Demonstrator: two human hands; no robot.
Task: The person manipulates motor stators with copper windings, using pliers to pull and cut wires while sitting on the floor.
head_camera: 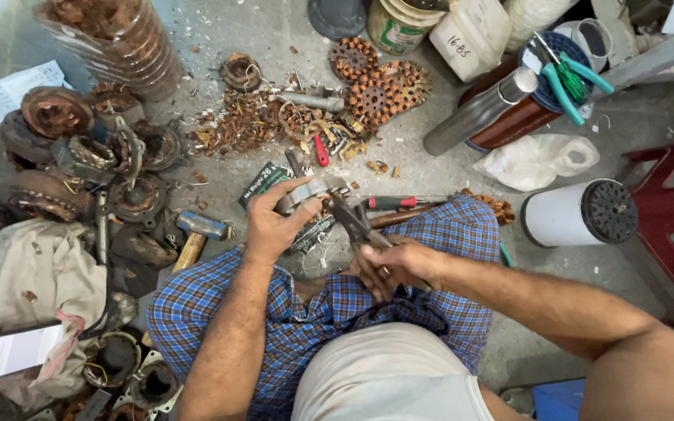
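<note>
- Two bare hands are working over the person's lap, seen from the head camera, and the metal ring (311,191) they are handling is serving as my landmark.
- Gripping the ring from its near-left side, the left hand (271,222) is curling its fingers tightly round the rim, apparently steadying it above the checked cloth (337,308) on the knees.
- Closing round the handles of dark pliers (356,222), the right hand (391,265) is sitting nearer the body than the ring, with the jaws pointing up at the ring's near edge, likely so the tool can bite into it.
- Lying just beyond the ring are copper wire scraps (251,121) and two round copper-wound cores (376,86), crowding the floor.
- Resting left of the ring, a hammer (196,234) is lying beside a heap of rusty motor parts (79,148).
- Standing well right of the ring, a white cylinder (579,212) and a red stool (668,218) are hemming in that side.
</note>
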